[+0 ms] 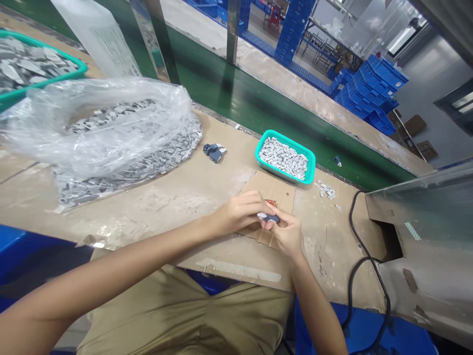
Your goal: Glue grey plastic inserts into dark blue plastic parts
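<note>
Over a piece of cardboard (284,195) on the bench, both hands meet around a small dark blue and white part (269,217). My right hand (287,230) pinches the part from the right. My left hand (247,211) has its fingers closed at the part's left end, against its light tip. Behind the hands lies a small red-orange object (271,202), partly covered by the fingers. A turquoise basket (312,167) full of small white-grey pieces stands just past the cardboard. To the left, a few dark blue parts (215,153) lie in a small pile.
A large clear plastic bag (129,133) of grey pieces fills the left side, beside another green basket (79,71) and a white bottle (99,39). Loose pieces (325,189) lie right of the turquoise basket. A black cable (353,222) runs near a metal housing (424,236). A green conveyor (207,84) runs behind.
</note>
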`<state>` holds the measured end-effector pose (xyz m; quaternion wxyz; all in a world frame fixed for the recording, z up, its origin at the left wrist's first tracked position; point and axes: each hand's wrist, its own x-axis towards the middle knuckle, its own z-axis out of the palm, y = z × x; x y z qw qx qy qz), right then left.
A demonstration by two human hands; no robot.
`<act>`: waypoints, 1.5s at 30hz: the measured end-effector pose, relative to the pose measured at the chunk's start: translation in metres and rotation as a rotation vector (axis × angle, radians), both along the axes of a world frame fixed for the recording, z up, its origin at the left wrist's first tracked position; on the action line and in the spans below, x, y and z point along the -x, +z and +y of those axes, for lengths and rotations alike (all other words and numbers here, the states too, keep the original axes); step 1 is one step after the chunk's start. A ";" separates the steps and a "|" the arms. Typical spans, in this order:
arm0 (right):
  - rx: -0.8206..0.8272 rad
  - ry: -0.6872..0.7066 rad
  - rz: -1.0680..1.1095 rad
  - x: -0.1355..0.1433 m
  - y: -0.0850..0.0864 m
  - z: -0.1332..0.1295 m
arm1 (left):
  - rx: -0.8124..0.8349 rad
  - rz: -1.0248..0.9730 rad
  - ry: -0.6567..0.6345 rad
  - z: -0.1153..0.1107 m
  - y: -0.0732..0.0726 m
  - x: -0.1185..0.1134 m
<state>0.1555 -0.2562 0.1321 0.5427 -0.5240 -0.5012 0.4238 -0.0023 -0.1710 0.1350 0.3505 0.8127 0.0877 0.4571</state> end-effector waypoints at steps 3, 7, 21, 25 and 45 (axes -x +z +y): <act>0.070 0.070 0.120 -0.004 -0.001 0.001 | 0.335 0.077 -0.070 0.006 0.007 0.000; 0.115 0.204 0.148 -0.007 0.003 -0.003 | 0.680 0.128 -0.202 0.013 0.013 0.003; 0.183 0.178 0.180 -0.008 0.012 -0.003 | 0.652 0.151 -0.281 0.017 0.011 0.006; 0.208 0.188 0.194 -0.010 0.010 -0.003 | 0.663 0.143 -0.290 0.016 0.012 0.005; 0.038 -0.172 0.007 -0.001 0.001 0.000 | 0.834 0.121 -0.244 0.014 -0.001 -0.004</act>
